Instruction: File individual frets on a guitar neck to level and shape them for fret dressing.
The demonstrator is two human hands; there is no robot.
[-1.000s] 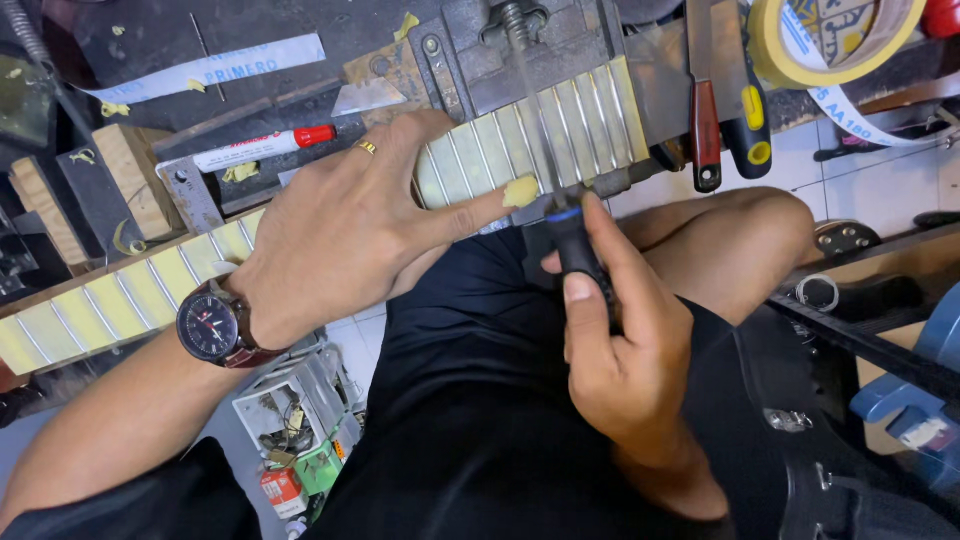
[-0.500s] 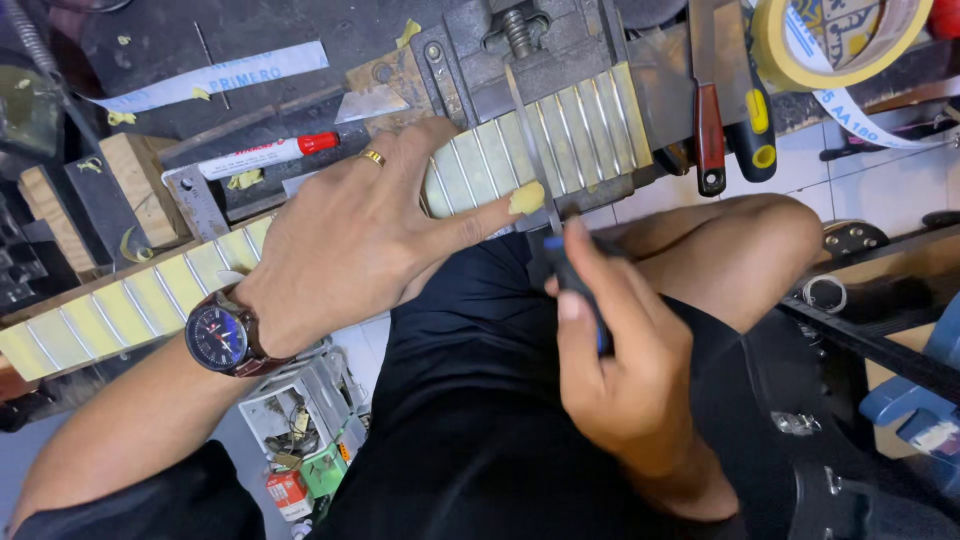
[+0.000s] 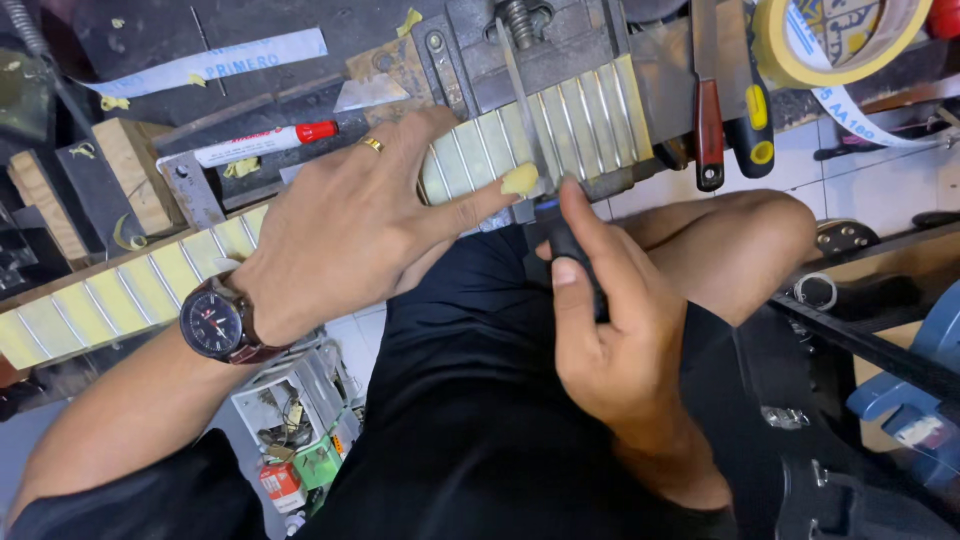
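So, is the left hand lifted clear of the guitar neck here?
No, the left hand lies flat on the guitar neck, its taped thumb beside the file that the right hand holds.

A white marker pen with a red cap lies at the upper left of the frame, below a long white paper strip. Pale wooden blocks stand at the left edge. At the upper right, a roll of yellow masking tape sits near a red-handled tool and a black-and-yellow-handled screwdriver. A blue machine part shows at the lower right.
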